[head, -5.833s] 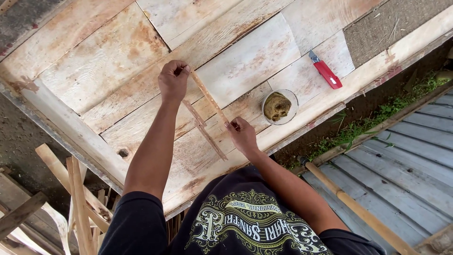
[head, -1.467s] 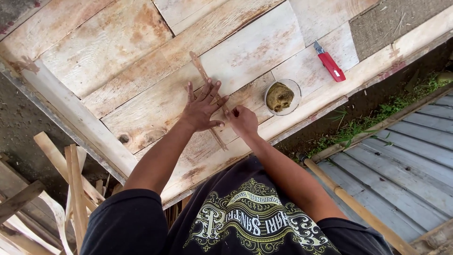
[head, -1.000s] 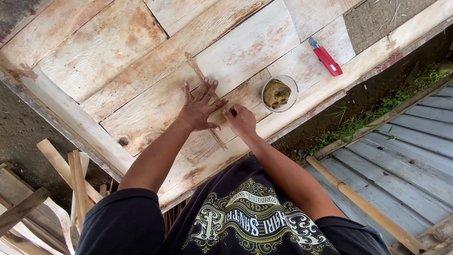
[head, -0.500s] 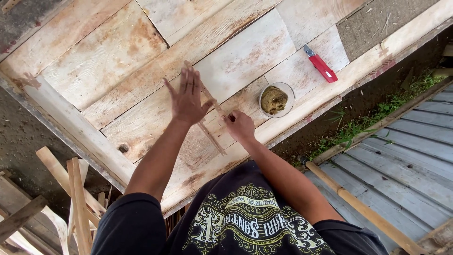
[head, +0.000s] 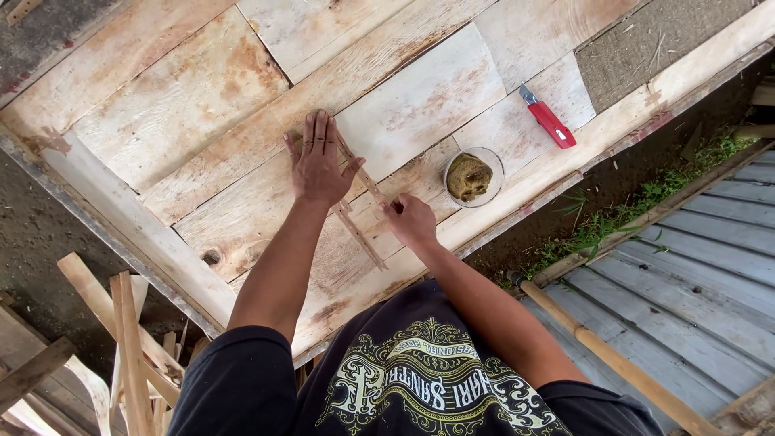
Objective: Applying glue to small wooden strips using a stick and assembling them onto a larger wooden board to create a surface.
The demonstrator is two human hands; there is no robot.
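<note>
The left hand (head: 319,165) lies flat and open on thin wood sticks (head: 361,211) in the middle of the plank table (head: 161,105), the right hand (head: 412,222) pinches one stick, and next they likely need careful lining up.

Left hand (head: 319,165) lies flat, fingers (head: 321,129) extended; right hand (head: 412,222) curled.
</note>
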